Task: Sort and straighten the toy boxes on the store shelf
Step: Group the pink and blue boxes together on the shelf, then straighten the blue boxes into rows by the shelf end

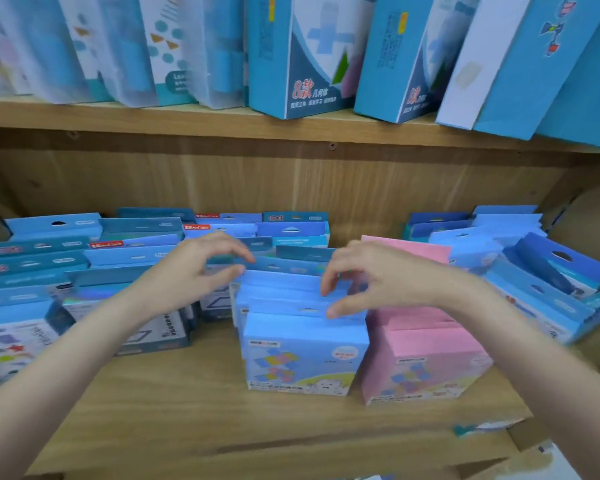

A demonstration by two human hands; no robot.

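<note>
A row of light blue toy boxes (305, 355) stands front to back in the middle of the lower shelf (194, 393). A row of pink boxes (426, 365) stands against its right side. My left hand (201, 268) hovers at the back left of the blue row with its fingers loosely curved, thumb and forefinger close to a box tab. I see nothing clearly held in it. My right hand (371, 278) reaches over the pink row and pinches the top tabs of the front blue boxes between thumb and fingers.
Darker blue boxes (84, 258) lie in crowded rows at the left, and more blue boxes (534, 271) lean in a heap at the right. Tall blue and white boxes (302, 53) stand tilted on the upper shelf (187, 123). The wooden back panel closes the rear.
</note>
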